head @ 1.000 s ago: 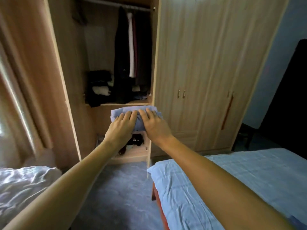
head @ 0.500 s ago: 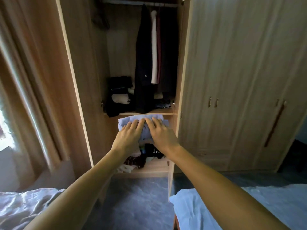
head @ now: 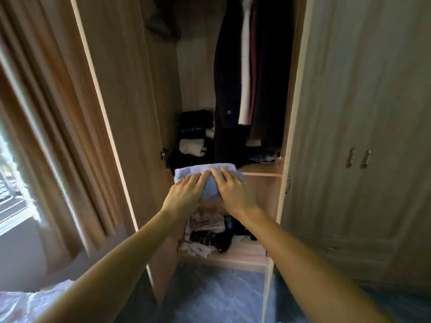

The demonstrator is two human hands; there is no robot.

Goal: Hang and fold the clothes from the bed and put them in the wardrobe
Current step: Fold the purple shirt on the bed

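A corner of rumpled white bedding (head: 30,304) sits nearest, at the lower left, with dark blue-grey patterned floor (head: 214,297) beyond it. Two bare forearms reach forward over that floor toward the open light-wood wardrobe (head: 349,113).

The left hand (head: 185,193) and right hand (head: 234,191) lie side by side, palms down, fingers stretched flat on top of a folded pale blue garment (head: 210,176). Both hands grip this bundle between them, the thumbs tucked out of sight beneath it. The garment's far edge sticks out past the fingertips and is level with the front edge of the wooden middle shelf (head: 261,171); whether it already rests on that shelf cannot be told.

Below the hands, the lower compartment holds a loose heap of mixed patterned and dark clothes (head: 210,234) on the bottom wooden board (head: 235,257).

Farther in, on the middle shelf at the left, stands a stack of folded black and cream clothes (head: 194,134). To its right hang a long black coat (head: 227,89), a white garment (head: 245,73) and a dark red one beside it.

At the far left, brown curtains (head: 46,113) frame a bright window (head: 11,183). The closed wardrobe doors on the right carry small metal handles (head: 359,158).
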